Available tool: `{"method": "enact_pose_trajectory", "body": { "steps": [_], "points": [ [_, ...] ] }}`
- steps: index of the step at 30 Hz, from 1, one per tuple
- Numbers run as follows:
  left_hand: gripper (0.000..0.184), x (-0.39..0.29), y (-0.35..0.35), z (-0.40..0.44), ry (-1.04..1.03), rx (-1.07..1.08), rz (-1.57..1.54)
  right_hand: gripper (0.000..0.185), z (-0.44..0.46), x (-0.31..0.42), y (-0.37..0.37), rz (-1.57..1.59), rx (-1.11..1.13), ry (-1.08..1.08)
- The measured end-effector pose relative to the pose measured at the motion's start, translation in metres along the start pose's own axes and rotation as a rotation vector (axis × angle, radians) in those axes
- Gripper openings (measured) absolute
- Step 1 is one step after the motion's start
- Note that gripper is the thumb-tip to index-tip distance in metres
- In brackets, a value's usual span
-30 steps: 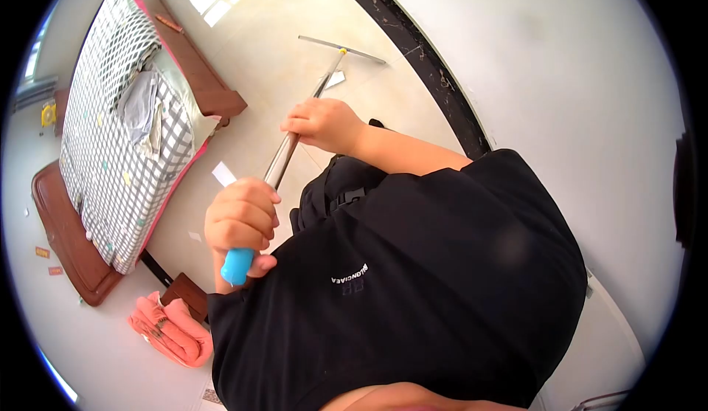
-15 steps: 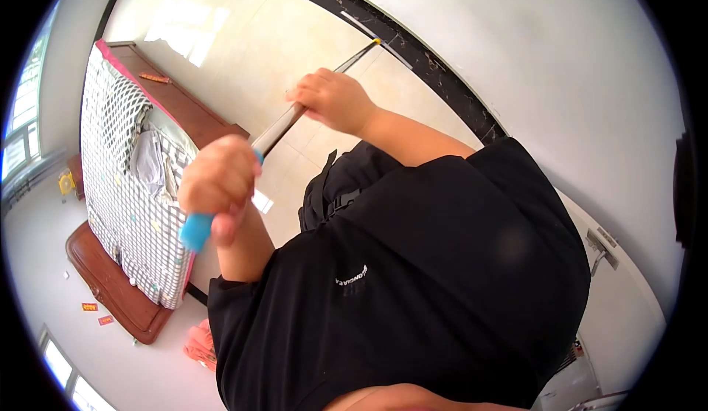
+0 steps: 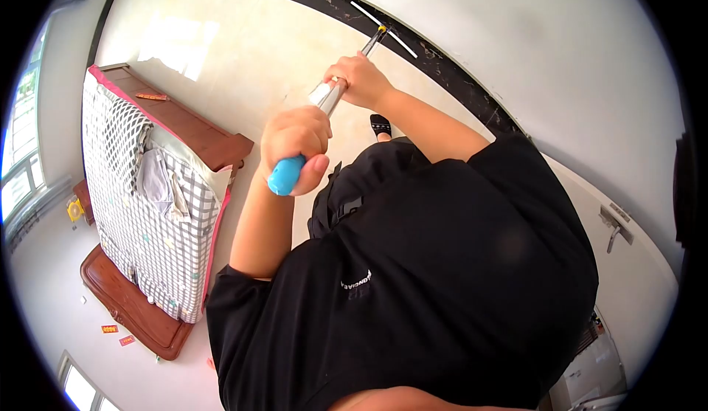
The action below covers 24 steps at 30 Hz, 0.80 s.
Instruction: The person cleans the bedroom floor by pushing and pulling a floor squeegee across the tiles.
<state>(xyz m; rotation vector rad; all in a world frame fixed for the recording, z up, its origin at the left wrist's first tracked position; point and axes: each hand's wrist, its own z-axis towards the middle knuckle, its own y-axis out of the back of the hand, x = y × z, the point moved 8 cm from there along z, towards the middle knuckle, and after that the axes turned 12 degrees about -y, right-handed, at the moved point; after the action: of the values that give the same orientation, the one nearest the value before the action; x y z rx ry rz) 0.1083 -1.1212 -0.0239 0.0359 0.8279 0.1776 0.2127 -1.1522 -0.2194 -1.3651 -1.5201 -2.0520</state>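
Note:
A long-handled mop (image 3: 326,98) slants away from me, with a silver pole and a blue end grip (image 3: 286,175). My left hand (image 3: 297,142) is closed around the pole's near end, the blue grip poking out below the fist. Further along, my right hand (image 3: 359,79) wraps the silver pole. At the far end a yellow joint (image 3: 382,29) meets a thin white bar head (image 3: 400,44), which lies along the black skirting at the wall's foot. Whether the head is a flat pad or a blade is too small to tell.
To the left stands a bed (image 3: 166,234) with a checked cover and a brown wooden footboard (image 3: 184,122). A dark-socked foot (image 3: 380,125) is on the pale tiled floor (image 3: 243,35). A white door with a handle (image 3: 613,235) is at the right, beside the wall (image 3: 531,49).
Both hands and the near end of the pole have moved up and right in view. The bar head has shifted slightly up and right. A foot has come into sight.

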Motion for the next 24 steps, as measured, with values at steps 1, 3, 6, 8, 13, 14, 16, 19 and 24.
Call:
{"method": "enact_pose_trajectory", "body": {
  "steps": [1, 3, 6, 8, 13, 14, 16, 19, 24],
  "points": [
    [0.02, -0.004, 0.001, -0.012, -0.002, 0.0, 0.0, 0.015, -0.001, 0.0, -0.014, 0.019, 0.057, -0.013],
    [0.018, -0.013, 0.011, -0.039, -0.009, -0.056, 0.016, 0.01, -0.005, -0.002, -0.041, 0.051, 0.109, -0.049],
    [0.019, -0.038, 0.023, -0.081, 0.012, -0.096, 0.049, 0.006, -0.018, 0.015, -0.088, 0.037, 0.191, 0.067],
    [0.026, -0.06, 0.032, -0.107, 0.052, -0.165, 0.083, 0.007, -0.03, 0.035, -0.115, 0.026, 0.25, 0.065],
    [0.027, -0.127, 0.055, -0.172, 0.07, -0.244, 0.132, 0.012, -0.068, 0.098, -0.182, -0.013, 0.434, 0.107],
    [0.023, -0.141, 0.059, -0.186, 0.064, -0.269, 0.136, 0.013, -0.076, 0.109, -0.201, -0.019, 0.53, 0.122],
    [0.019, -0.171, 0.062, -0.211, 0.079, -0.333, 0.154, 0.015, -0.093, 0.134, -0.231, -0.045, 0.624, 0.168],
    [0.021, -0.216, 0.063, -0.249, 0.127, -0.426, 0.199, 0.018, -0.125, 0.172, -0.271, -0.089, 0.765, 0.254],
    [0.026, -0.288, 0.056, -0.298, 0.189, -0.595, 0.292, 0.024, -0.191, 0.231, -0.317, -0.06, 0.955, 0.366]
  ]
}}
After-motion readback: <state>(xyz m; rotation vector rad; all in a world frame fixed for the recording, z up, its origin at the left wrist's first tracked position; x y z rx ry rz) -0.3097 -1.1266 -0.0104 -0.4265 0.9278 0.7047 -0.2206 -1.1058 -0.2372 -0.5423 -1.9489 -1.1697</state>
